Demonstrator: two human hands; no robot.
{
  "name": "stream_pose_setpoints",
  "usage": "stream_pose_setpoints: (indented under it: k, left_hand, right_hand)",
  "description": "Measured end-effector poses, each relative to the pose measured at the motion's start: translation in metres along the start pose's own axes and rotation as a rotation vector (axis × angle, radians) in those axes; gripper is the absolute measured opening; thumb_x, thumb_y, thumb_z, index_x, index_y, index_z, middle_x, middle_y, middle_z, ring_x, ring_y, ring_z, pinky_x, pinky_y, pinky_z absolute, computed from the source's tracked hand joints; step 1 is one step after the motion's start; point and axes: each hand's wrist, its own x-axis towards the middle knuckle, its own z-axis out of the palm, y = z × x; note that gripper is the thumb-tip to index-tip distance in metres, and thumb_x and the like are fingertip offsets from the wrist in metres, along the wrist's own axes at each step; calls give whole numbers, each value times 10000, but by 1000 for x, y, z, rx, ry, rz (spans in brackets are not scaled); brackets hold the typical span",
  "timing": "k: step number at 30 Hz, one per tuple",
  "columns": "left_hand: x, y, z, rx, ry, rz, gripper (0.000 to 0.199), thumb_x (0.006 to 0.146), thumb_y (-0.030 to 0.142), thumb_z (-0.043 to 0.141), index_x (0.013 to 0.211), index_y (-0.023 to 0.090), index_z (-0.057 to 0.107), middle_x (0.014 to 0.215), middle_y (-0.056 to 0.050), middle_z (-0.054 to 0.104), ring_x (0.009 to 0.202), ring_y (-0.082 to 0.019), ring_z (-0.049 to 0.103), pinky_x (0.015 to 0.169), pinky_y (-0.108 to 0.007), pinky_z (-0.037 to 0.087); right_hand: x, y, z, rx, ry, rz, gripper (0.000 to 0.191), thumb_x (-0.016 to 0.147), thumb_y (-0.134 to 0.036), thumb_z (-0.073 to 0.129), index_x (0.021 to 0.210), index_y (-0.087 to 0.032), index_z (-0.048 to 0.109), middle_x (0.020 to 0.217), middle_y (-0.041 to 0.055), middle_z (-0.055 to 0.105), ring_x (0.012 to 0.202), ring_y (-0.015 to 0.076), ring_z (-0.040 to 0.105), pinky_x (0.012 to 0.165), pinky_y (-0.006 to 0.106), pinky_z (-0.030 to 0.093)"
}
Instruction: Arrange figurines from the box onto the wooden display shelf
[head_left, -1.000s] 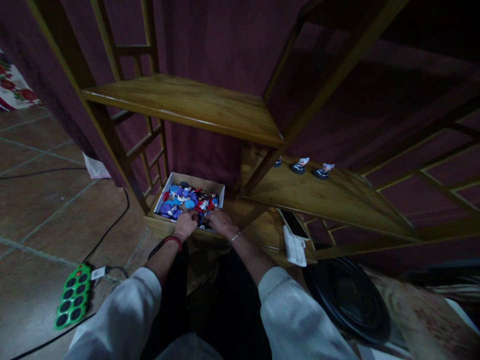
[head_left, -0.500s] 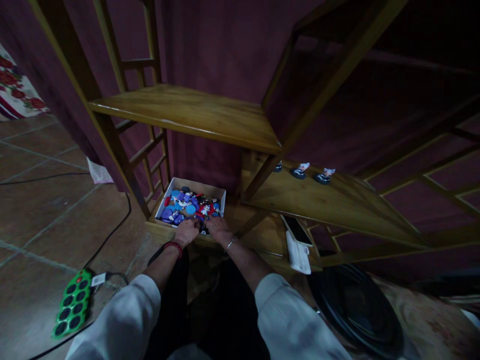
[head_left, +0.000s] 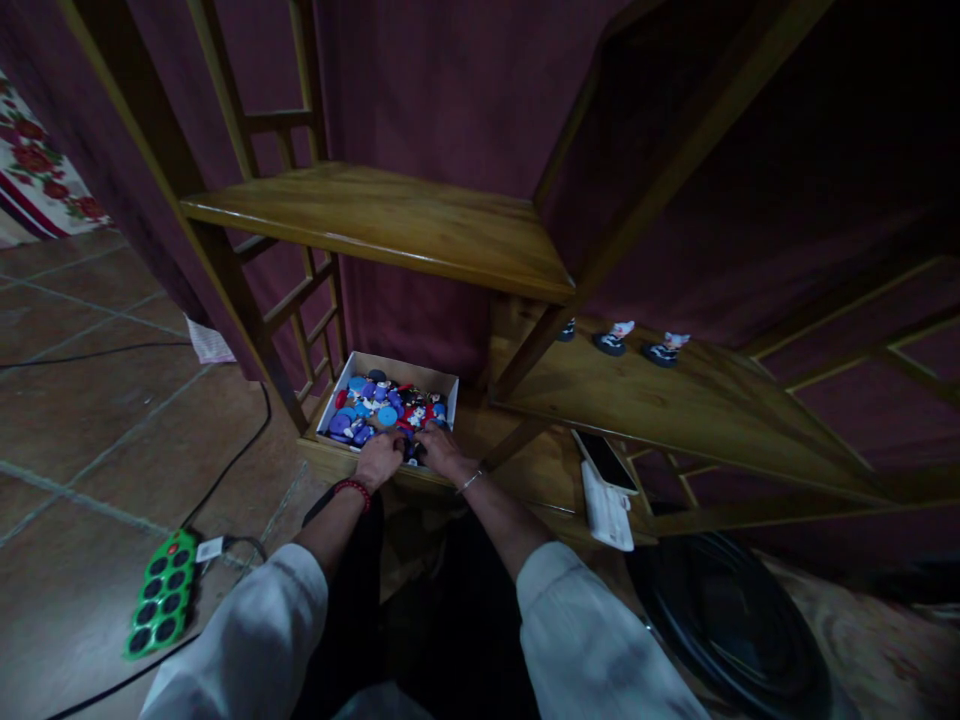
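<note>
A white-edged box (head_left: 439,382) full of small blue, purple, red and black figures sits on the lowest wooden shelf. Over its front edge, my left hand (head_left: 381,457) has its fingers curled among the figures. Close beside it on the right, my right hand (head_left: 441,450) also reaches into the front of the box, fingers bent inward. Something small and dark lies between the fingertips of both hands, too dim to name. Three small figures on dark round bases, one of them a white-topped figure (head_left: 667,348), stand on the middle shelf to the right.
An upper wooden shelf (head_left: 375,220) juts out above the box. On the right a phone (head_left: 606,462) lies over a white object (head_left: 607,515). A round black object (head_left: 727,620) stands at lower right. A green power strip (head_left: 162,595) with cables lies on the tiled floor.
The view has shifted slightly, so the shelves and box appear a little further right. Both hands stay at the front of the box, with only slight finger movement.
</note>
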Motion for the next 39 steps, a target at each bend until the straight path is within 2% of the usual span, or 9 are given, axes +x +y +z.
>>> stream_pose_setpoints:
  k: [6, 10, 15, 19, 24, 27, 33, 36, 39]
  left_hand:
    - [6, -6, 6, -33, 70, -55, 348, 808, 168, 362, 1060, 175, 602, 1015, -79, 658, 944, -193, 598, 836, -266, 422]
    - [8, -9, 9, -49, 93, -59, 337, 816, 167, 360, 1044, 181, 608, 1021, -71, 658, 943, -188, 599, 829, -261, 425]
    - [7, -9, 8, -49, 75, -62, 337, 820, 168, 359, 1046, 182, 608, 1014, -68, 660, 936, -180, 601, 830, -258, 423]
    - [6, -7, 6, -69, 60, -41, 330, 811, 178, 377, 1046, 189, 608, 1029, -60, 655, 953, -179, 593, 849, -255, 415]
    - [6, -8, 5, -91, 26, -35, 353, 810, 209, 384, 1107, 214, 574, 1025, -55, 655, 942, -189, 600, 834, -276, 431]
    - [7, -11, 7, -157, 26, -4, 373, 802, 195, 383, 1131, 212, 558, 1067, -44, 640, 986, -181, 581, 868, -275, 417]
    - [9, -14, 11, -290, 39, 78, 387, 794, 169, 376, 1139, 204, 547, 1146, 4, 600, 1075, -136, 526, 951, -230, 353]
    - [8, -12, 10, -298, 27, 64, 403, 795, 176, 382, 1171, 197, 524, 1141, -1, 603, 1080, -141, 524, 956, -239, 353]
    - [6, -8, 8, -297, 20, 26, 401, 792, 183, 392, 1168, 197, 531, 1127, -7, 612, 1077, -154, 527, 953, -256, 362]
  right_hand:
    - [6, 3, 2, 59, 68, 47, 396, 742, -299, 540, 1130, -218, 536, 1022, 77, 589, 928, 195, 554, 784, 272, 407]
    - [14, 4, 7, 175, 111, 105, 364, 747, -286, 538, 1104, -215, 552, 978, 49, 626, 884, 161, 570, 766, 240, 411]
    - [25, 6, 10, 434, 187, 200, 257, 733, -246, 552, 978, -200, 612, 891, 18, 652, 786, 124, 578, 707, 203, 419]
    - [29, 7, 10, 705, 193, 281, 126, 723, -217, 548, 804, -189, 640, 731, -14, 645, 692, 111, 578, 643, 192, 424]
    - [33, 8, 17, 840, 181, 320, 182, 769, -248, 483, 728, -152, 633, 571, -17, 595, 538, 95, 564, 530, 178, 425]
    - [35, 10, 21, 909, 216, 336, 179, 763, -246, 481, 740, -144, 626, 599, -14, 598, 552, 91, 571, 545, 180, 440]
    - [34, 16, 21, 1006, 342, 371, 256, 704, -236, 559, 943, -146, 578, 857, 15, 631, 754, 114, 603, 668, 211, 471]
    - [28, 18, 20, 1028, 363, 324, 196, 713, -177, 537, 900, -148, 587, 851, 16, 643, 791, 119, 602, 718, 231, 471]
    - [21, 17, 19, 946, 363, 258, 170, 740, -127, 476, 823, -161, 620, 848, 11, 647, 810, 115, 597, 785, 251, 454]
